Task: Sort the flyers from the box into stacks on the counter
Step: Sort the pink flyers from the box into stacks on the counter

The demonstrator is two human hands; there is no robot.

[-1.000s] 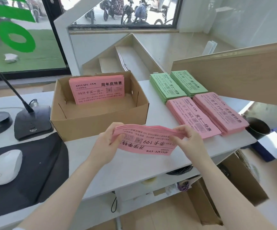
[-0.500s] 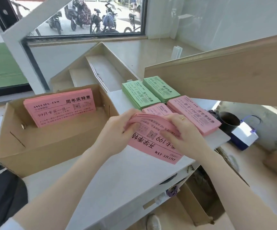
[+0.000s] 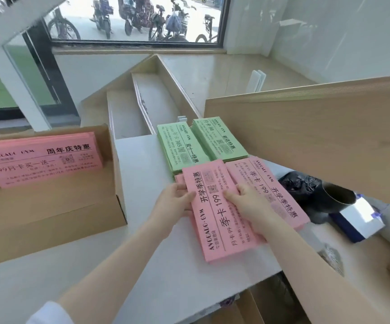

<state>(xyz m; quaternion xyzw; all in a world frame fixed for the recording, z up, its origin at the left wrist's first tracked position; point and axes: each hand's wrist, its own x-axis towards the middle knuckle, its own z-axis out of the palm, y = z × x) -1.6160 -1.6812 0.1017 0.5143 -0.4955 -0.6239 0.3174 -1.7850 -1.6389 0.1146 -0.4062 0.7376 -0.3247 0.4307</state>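
Note:
A bundle of pink flyers (image 3: 215, 220) is held low over the white counter (image 3: 161, 272), lengthwise away from me. My left hand (image 3: 174, 202) grips its left edge and my right hand (image 3: 247, 204) holds its right side, fingers on top. The bundle covers most of the left pink stack (image 3: 179, 179). Right beside it lies the right pink stack (image 3: 273, 190) with the same print. Behind them lie two green stacks (image 3: 180, 148) (image 3: 219, 139). The cardboard box (image 3: 49, 230) at the left has more pink flyers (image 3: 39, 160) standing against its back wall.
A slanted wooden board (image 3: 318, 136) rises just right of the stacks. Past the counter's right edge sit a black bag (image 3: 299, 185), a dark round bin (image 3: 336, 197) and a blue and white box (image 3: 357, 220). Steps and a window lie behind.
Both hands carried the pink bundle from in front of the box to the right and turned it lengthwise, down over the pink stacks. My view swung right with it.

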